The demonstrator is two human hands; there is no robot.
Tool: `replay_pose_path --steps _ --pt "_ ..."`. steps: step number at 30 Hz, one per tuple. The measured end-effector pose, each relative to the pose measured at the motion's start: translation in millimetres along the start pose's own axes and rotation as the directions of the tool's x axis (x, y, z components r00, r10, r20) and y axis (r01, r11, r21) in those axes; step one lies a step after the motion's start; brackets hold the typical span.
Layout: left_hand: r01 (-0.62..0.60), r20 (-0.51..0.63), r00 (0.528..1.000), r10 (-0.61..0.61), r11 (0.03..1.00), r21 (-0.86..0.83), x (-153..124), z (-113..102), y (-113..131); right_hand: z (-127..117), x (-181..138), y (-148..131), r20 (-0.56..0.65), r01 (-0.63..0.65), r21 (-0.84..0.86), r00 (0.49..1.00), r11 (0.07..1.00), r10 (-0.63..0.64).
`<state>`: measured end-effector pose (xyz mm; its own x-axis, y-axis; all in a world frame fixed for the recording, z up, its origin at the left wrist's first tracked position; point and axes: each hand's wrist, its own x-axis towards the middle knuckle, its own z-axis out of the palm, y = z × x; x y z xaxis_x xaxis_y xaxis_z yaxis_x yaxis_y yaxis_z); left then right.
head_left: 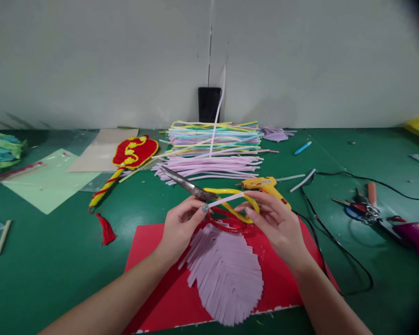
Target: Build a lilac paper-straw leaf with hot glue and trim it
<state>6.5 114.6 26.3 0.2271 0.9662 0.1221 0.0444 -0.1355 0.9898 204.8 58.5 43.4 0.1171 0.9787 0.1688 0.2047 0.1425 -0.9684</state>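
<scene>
Pinching one end of a lilac strip [226, 200]: left hand [183, 221], head view. Right hand [279, 223] curls at the other end among scissors [185, 181] handles; firm grip, can't tell. Leaf-shaped lilac piece [230, 279] on red sheet [153, 270] looks mostly filled, upper end ragged, probably unfinished. Spare lilac strips [212, 166] lie beyond. Forearms converge, wrists angled inward.

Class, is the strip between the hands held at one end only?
No, the left hand and right hand hold opposite ends of the pale strip.
</scene>
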Motion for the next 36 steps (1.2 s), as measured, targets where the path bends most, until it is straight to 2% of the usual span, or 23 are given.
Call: replay_pose_path --steps 5,12,20,26,33,36 --pt "0.012 0.002 1.000 -0.012 1.000 -0.021 0.1 0.9 0.5 1.4 2.9 1.2 -0.034 0.010 -0.017 0.999 1.000 -0.011" --pt "0.017 0.003 1.000 -0.017 0.997 -0.075 0.5 2.7 0.8 2.9 6.5 -1.4 -0.094 -0.145 -0.043 0.986 0.988 0.141" --pt "0.023 0.024 1.000 -0.020 0.993 -0.113 0.8 2.8 -0.4 3.2 8.0 0.8 -0.130 -0.201 0.051 0.970 0.978 0.206" --pt "0.063 0.031 0.998 -0.060 0.989 -0.131 0.0 2.8 -1.9 2.8 10.2 0.3 -0.154 -0.230 0.061 0.959 0.971 0.237" --pt "0.093 0.065 0.995 -0.081 0.973 -0.212 -0.9 2.8 -4.3 -0.5 11.8 3.3 -0.105 -0.222 0.004 0.969 0.975 0.222" --pt "0.117 0.076 0.992 -0.099 0.954 -0.275 -0.6 1.8 -9.7 -1.1 10.6 5.7 -0.083 -0.223 0.057 0.970 0.973 0.227"
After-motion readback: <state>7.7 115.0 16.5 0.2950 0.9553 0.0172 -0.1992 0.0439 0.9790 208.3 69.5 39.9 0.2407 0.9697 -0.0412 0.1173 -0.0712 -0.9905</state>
